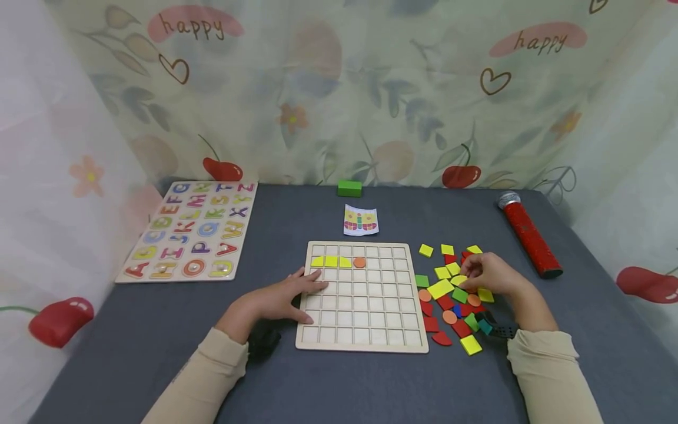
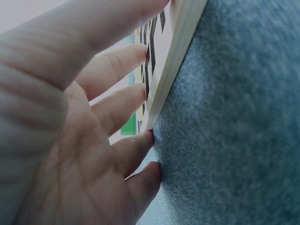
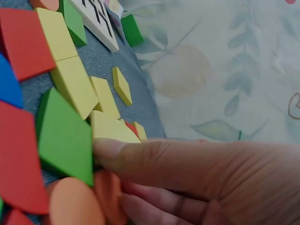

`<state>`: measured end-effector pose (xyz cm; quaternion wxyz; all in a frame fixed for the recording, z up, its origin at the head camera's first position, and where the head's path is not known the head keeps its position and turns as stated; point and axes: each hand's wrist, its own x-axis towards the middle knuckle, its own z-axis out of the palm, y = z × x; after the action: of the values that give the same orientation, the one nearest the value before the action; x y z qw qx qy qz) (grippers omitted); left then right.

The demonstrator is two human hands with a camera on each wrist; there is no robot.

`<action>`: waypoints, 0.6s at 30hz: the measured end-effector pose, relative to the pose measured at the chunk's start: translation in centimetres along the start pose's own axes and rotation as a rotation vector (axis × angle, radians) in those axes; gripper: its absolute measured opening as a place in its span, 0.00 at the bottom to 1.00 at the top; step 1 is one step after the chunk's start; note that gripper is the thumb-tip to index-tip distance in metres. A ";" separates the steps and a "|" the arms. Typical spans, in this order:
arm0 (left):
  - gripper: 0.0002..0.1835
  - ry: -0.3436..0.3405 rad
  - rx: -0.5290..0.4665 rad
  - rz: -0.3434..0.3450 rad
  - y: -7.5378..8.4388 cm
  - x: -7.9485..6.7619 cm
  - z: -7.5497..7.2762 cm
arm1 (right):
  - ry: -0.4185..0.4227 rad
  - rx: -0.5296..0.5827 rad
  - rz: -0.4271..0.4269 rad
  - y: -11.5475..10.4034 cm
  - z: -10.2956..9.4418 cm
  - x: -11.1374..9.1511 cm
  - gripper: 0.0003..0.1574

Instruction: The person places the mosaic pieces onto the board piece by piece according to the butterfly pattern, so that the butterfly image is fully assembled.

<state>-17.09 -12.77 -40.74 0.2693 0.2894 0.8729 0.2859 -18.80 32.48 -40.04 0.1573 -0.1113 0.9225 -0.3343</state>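
Observation:
My left hand [image 1: 283, 296] rests on the left edge of a pale wooden grid board [image 1: 365, 352], fingers spread. In the left wrist view its fingertips touch the board's rim [image 2: 164, 77]. In the second row from the top sit a yellow square [image 1: 331, 261] with a yellow rounded piece on either side, and an orange disc [image 1: 359, 262] further right. Over the loose pieces, my right hand [image 1: 491, 273] pinches a yellow piece with a curved edge [image 1: 459, 280]. That yellow piece [image 3: 111, 127] shows above the thumb in the right wrist view; its underside is hidden.
Right of the board lie several loose red, yellow, green, orange and blue pieces [image 1: 471, 345]. Behind the board are a butterfly pattern card [image 1: 361, 221] and a green block [image 1: 349, 188]. A letter puzzle board [image 1: 182, 235] lies left, a red microphone [image 1: 531, 235] right.

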 end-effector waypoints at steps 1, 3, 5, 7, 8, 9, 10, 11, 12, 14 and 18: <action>0.40 0.001 0.000 -0.004 0.0 0.0 0.0 | -0.009 0.009 0.002 -0.1 -0.1 0.1 0.15; 0.40 0.001 0.002 -0.012 0.0 0.1 0.1 | -0.010 0.021 0.012 -0.4 -0.2 0.3 0.14; 0.40 0.003 0.006 -0.011 0.0 0.1 0.1 | -0.002 0.036 0.027 -0.7 -0.3 0.5 0.14; 0.41 0.003 0.001 -0.010 -0.1 0.1 0.1 | 0.012 0.050 0.043 -1.0 -0.3 0.8 0.15; 0.41 0.003 -0.002 -0.009 -0.1 0.0 0.1 | 0.018 0.058 0.044 -1.2 -0.3 0.9 0.15; 0.41 0.003 -0.004 -0.009 -0.1 0.0 0.1 | 0.019 0.069 0.040 -1.4 -0.2 1.1 0.16; 0.41 0.002 -0.006 -0.008 -0.1 0.0 0.1 | 0.011 0.078 0.033 -1.7 -0.1 1.4 0.16; 0.41 0.002 -0.008 -0.008 -0.1 0.0 0.1 | 0.002 0.086 0.025 -1.9 -0.1 1.6 0.17; 0.41 0.002 -0.009 -0.007 -0.1 0.0 0.1 | -0.012 0.092 0.013 -2.2 0.1 1.9 0.17; 0.41 0.002 -0.005 -0.005 -0.1 0.1 0.1 | -0.038 0.100 -0.011 -2.7 0.4 2.6 0.16; 0.41 0.000 0.003 -0.008 -0.2 0.1 0.1 | -0.061 0.101 -0.056 -3.9 1.2 4.1 0.14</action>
<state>-17.14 -12.80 -40.93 0.2699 0.2866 0.8745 0.2835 -21.83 27.61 -39.26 0.1811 -0.1392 0.8958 -0.3814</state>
